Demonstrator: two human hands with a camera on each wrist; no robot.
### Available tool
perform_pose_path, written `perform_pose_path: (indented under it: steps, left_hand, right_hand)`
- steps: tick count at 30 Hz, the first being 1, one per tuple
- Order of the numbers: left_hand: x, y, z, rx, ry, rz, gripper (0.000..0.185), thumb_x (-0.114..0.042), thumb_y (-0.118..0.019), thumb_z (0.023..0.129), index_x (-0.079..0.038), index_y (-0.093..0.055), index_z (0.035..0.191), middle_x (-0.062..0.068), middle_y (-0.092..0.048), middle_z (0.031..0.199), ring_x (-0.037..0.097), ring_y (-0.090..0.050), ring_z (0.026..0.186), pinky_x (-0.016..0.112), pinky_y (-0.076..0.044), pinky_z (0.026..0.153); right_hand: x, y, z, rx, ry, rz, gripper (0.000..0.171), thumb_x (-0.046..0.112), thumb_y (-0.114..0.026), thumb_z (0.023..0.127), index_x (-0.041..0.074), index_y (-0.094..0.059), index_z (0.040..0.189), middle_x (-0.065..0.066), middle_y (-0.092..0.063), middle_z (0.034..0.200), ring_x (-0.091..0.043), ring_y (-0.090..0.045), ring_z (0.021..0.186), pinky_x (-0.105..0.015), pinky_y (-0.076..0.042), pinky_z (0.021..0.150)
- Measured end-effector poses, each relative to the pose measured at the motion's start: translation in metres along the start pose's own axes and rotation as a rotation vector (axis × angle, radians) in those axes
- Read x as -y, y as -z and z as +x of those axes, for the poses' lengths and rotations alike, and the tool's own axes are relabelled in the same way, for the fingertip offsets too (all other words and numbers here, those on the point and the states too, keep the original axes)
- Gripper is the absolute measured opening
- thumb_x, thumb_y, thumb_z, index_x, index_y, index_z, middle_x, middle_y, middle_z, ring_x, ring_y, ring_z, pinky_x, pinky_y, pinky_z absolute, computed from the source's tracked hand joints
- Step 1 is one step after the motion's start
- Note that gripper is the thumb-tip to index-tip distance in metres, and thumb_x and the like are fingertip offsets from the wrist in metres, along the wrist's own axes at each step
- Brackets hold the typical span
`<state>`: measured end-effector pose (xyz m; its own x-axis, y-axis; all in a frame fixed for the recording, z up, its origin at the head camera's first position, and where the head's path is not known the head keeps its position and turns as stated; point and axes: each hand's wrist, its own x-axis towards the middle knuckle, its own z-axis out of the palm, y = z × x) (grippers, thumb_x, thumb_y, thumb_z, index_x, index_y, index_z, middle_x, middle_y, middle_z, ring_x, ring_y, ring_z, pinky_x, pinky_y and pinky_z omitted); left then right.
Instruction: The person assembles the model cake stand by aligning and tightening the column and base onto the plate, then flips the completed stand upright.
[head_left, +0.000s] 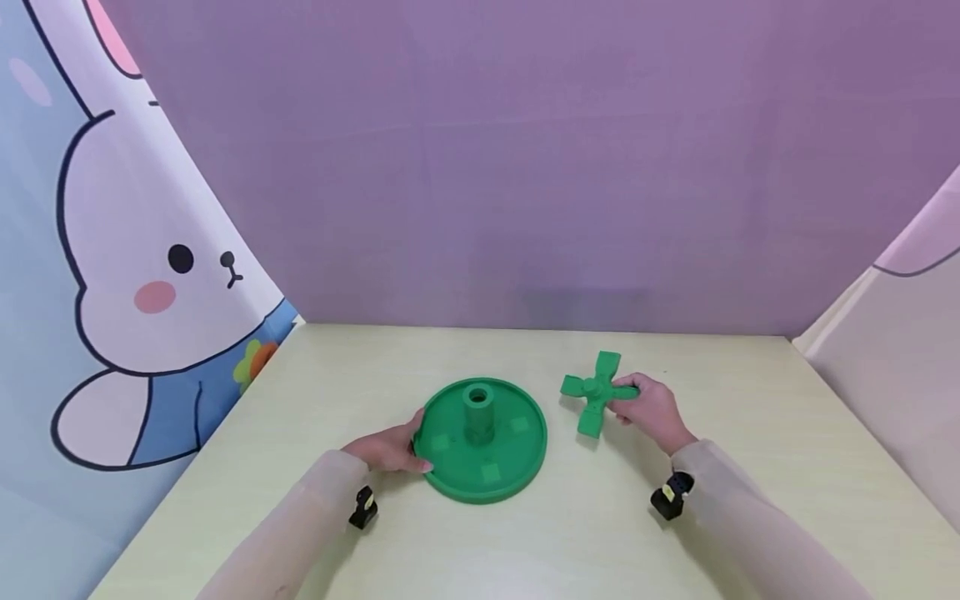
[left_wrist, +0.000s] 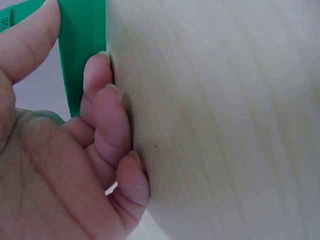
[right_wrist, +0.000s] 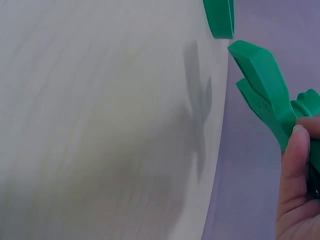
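Observation:
A round green disc [head_left: 450, 462] with a raised rim lies on the table. From its middle rises a short hollow green post [head_left: 479, 417], and several paler square patches mark its face. My left hand [head_left: 386, 448] grips the disc's left edge, thumb over the rim and the other fingers curled low against the tabletop. In my right hand [head_left: 651, 412], thumb and fingers pinch one arm of a green cross-shaped piece [head_left: 594, 390]. That piece has flared arms and a round knob at its centre; it is held above the table, to the right of the disc, casting a shadow.
The pale wood-look table [head_left: 570, 542] ends at a purple cloth backdrop [head_left: 525, 167]. A cloth with a cartoon rabbit [head_left: 172, 333] hangs on the left, and another pale cloth [head_left: 892, 358] on the right. Each wrist carries a small black camera [head_left: 671, 496].

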<state>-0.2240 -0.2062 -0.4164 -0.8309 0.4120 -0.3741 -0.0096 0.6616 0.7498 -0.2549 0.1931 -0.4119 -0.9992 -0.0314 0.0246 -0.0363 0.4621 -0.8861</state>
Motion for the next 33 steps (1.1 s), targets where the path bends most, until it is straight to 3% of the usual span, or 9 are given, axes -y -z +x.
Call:
perform_pose_path:
  steps: [14, 20, 26, 33]
  left_hand:
    - [-0.006, 0.001, 0.006, -0.019, 0.001, 0.009, 0.101, -0.013, -0.071, 0.087, 0.002, 0.005, 0.151, 0.029, -0.013, 0.154, 0.043, -0.013, 0.141, 0.055, -0.015, 0.112]
    - [-0.009, -0.001, 0.004, -0.018, 0.010, 0.015, 0.100, -0.013, -0.071, 0.087, 0.004, 0.005, 0.150, 0.030, -0.013, 0.153, 0.043, -0.013, 0.141, 0.056, -0.016, 0.111]
    - [-0.008, -0.002, 0.005, -0.037, 0.021, 0.032, 0.099, -0.012, -0.071, 0.087, 0.004, 0.003, 0.151, 0.029, -0.015, 0.153, 0.042, -0.015, 0.141, 0.055, -0.017, 0.111]
    - [-0.006, -0.002, 0.008, -0.036, 0.021, 0.041, 0.101, -0.013, -0.072, 0.086, 0.003, 0.004, 0.151, 0.029, -0.015, 0.153, 0.043, -0.017, 0.140, 0.056, -0.018, 0.111]
  right_hand:
    - [0.027, -0.015, 0.018, 0.000, 0.125, -0.074, 0.034, 0.004, -0.067, 0.083, -0.007, -0.061, 0.115, -0.015, -0.068, 0.085, -0.037, -0.066, 0.072, -0.042, -0.055, 0.064]
    - [0.037, -0.024, 0.022, 0.059, 0.219, -0.128, 0.029, 0.000, -0.066, 0.083, -0.007, -0.062, 0.110, -0.011, -0.068, 0.083, -0.035, -0.064, 0.069, -0.032, -0.053, 0.058]
    - [0.051, -0.032, 0.024, 0.041, 0.313, -0.164, 0.024, -0.003, -0.067, 0.083, -0.006, -0.064, 0.107, -0.014, -0.068, 0.091, -0.023, -0.064, 0.070, -0.028, -0.053, 0.059]
    - [0.071, -0.042, 0.023, 0.055, 0.296, -0.125, 0.025, -0.003, -0.067, 0.085, -0.003, -0.064, 0.110, -0.016, -0.068, 0.100, -0.022, -0.067, 0.076, -0.031, -0.056, 0.064]
